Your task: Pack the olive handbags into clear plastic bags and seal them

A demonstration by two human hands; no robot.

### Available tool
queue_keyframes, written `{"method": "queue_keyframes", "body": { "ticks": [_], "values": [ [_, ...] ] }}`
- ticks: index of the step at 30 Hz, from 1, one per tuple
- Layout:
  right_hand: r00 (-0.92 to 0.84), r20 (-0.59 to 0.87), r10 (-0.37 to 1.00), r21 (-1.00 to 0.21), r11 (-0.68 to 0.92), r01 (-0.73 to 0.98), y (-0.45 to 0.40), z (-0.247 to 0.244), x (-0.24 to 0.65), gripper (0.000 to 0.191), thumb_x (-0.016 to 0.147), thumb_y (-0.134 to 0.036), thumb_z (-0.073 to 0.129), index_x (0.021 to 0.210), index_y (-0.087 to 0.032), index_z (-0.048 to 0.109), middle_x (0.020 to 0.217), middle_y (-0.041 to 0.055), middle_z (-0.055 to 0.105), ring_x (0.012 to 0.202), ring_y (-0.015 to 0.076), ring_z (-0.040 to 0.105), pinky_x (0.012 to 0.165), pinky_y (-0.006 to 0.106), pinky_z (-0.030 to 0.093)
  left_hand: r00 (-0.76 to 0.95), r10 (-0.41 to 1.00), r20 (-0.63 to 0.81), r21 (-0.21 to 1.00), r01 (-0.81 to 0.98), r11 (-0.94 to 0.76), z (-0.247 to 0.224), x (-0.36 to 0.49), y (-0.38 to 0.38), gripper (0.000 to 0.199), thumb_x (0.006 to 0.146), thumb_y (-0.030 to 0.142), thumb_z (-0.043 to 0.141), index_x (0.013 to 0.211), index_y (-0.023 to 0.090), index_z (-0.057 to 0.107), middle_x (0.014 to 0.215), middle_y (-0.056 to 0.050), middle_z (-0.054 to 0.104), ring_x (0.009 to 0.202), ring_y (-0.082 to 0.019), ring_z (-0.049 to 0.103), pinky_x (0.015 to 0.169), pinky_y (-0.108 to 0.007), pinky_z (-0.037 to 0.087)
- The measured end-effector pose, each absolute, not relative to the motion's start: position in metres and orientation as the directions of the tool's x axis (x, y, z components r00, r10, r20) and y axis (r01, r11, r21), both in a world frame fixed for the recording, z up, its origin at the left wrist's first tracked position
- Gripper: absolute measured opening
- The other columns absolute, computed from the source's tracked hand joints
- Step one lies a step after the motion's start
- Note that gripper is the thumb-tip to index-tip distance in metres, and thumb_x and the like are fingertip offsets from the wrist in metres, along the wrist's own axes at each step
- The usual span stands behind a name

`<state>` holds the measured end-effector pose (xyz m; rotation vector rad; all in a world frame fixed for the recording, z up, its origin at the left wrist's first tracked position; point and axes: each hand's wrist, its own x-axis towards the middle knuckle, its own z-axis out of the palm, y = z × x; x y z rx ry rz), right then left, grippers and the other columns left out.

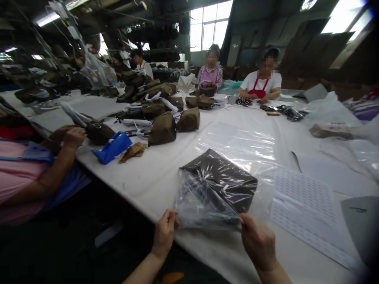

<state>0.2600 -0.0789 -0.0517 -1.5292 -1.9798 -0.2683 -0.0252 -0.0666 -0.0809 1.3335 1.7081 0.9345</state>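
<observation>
A clear plastic bag with a dark, flat-looking item inside lies at the near edge of the white table. My left hand pinches the bag's near left corner. At the near right corner, my right hand is closed on the same plastic. The bag's near edge stretches between both hands. Glare and creases hide what kind of item is inside. Just beyond it lie flat clear plastic bags, and a sheet of printed labels is to the right.
Olive-brown bags crowd the table's left and middle, near a blue tape dispenser and crumpled brown paper. A co-worker's arm is at the left edge. Two people sit across the table. A grey panel lies at right.
</observation>
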Motion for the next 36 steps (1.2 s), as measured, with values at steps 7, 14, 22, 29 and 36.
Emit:
{"method": "queue_keyframes", "body": {
  "ticks": [7,14,22,29,36],
  "values": [
    [-0.057,0.236,0.970,-0.055,0.072,0.996,-0.078,-0.051,0.245,0.036,0.097,-0.039,0.029,0.073,-0.021,0.049,0.044,-0.0021,0.052,0.037,0.0171,0.053,0.041,0.024,0.014,-0.058,0.948,0.314,0.762,0.611,-0.215,-0.037,-0.034,-0.080,0.020,0.088,0.022,0.042,0.100,0.019,0.059,0.094,-0.006,0.065,0.090,-0.019,0.061,0.081,-0.032,0.049],
    [-0.132,0.305,0.943,-0.178,0.193,0.965,-0.075,-0.046,0.248,0.041,0.099,-0.041,0.023,0.075,-0.021,0.051,0.047,-0.0040,0.053,0.039,0.0130,0.054,0.041,0.024,0.022,0.272,0.960,0.066,0.901,0.397,-0.175,-0.010,0.039,0.013,0.055,0.081,0.039,0.059,0.127,0.014,0.044,0.105,-0.010,0.062,0.092,-0.021,0.058,0.082,-0.035,0.047],
    [-0.073,0.250,0.966,-0.383,0.168,0.909,-0.080,-0.055,0.257,0.034,0.098,-0.040,0.030,0.082,-0.021,0.054,0.053,-0.0036,0.054,0.045,0.0128,0.055,0.046,0.025,0.030,0.432,0.888,-0.159,0.978,0.195,0.080,-0.014,0.027,0.047,0.032,0.080,0.045,0.056,0.078,0.013,0.056,0.073,-0.002,0.059,0.068,-0.012,0.053,0.065,-0.023,0.040],
    [-0.123,0.236,0.964,-0.508,0.230,0.830,-0.078,-0.059,0.261,0.028,0.097,-0.037,0.034,0.087,-0.021,0.055,0.058,-0.0034,0.055,0.049,0.0120,0.055,0.050,0.024,0.034,0.549,0.798,-0.251,0.962,0.232,0.143,-0.007,0.026,0.042,0.033,0.074,0.044,0.065,0.086,0.013,0.061,0.074,-0.001,0.057,0.068,-0.013,0.052,0.063,-0.023,0.039],
    [0.022,0.200,0.979,-0.611,0.108,0.784,-0.083,-0.061,0.272,0.028,0.091,-0.047,0.045,0.085,-0.021,0.055,0.070,0.0000,0.060,0.062,0.0167,0.058,0.059,0.027,0.038,0.247,0.968,-0.043,0.851,0.517,-0.094,-0.009,0.037,0.032,0.030,0.085,0.045,0.050,0.074,0.018,0.057,0.069,-0.001,0.060,0.069,-0.017,0.056,0.070,-0.029,0.040]
  ]
}}
